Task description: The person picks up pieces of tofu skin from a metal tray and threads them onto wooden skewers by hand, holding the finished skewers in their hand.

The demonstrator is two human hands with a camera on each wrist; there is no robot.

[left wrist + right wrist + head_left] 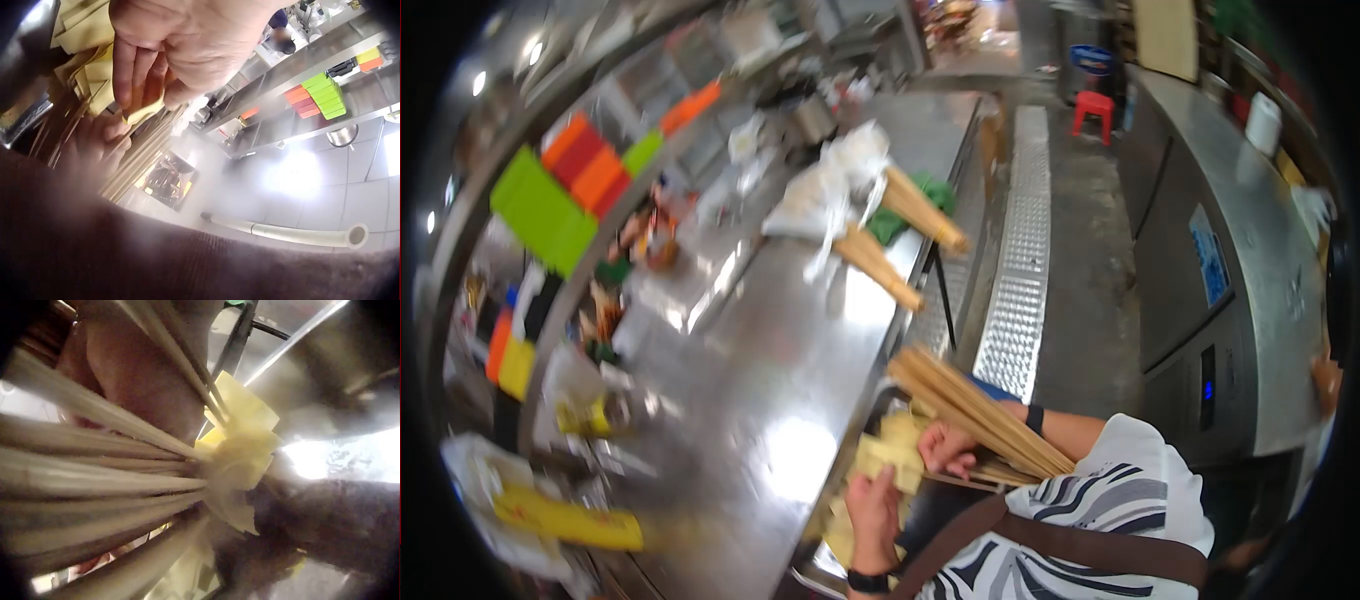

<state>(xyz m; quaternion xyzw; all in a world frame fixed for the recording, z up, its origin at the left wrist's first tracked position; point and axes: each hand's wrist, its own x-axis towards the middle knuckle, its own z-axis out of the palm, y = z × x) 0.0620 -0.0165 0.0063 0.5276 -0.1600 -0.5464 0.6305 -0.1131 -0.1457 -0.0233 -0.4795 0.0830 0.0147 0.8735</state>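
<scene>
My left hand [875,510] pinches a thin yellow sheet [147,112] between thumb and fingers, low at the counter's near edge. Close to it, my right hand [945,449] has curled fingers around a thin wooden skewer, partly hidden. A thick bundle of wooden skewers [970,410] slants across my right wrist and crosses in front of that hand in the right wrist view. More yellow sheets [900,436] lie under and around both hands. In the right wrist view, several folded yellow sheets [247,425] overlap the skewers' far ends.
Left of my hands runs a steel counter [740,370]. On it lie white plastic bags [830,180] with two skewer bundles [880,265] sticking out, beside a green cloth [900,210]. Green boxes [545,212] stand on the shelf. A red stool [1092,115] stands down the aisle.
</scene>
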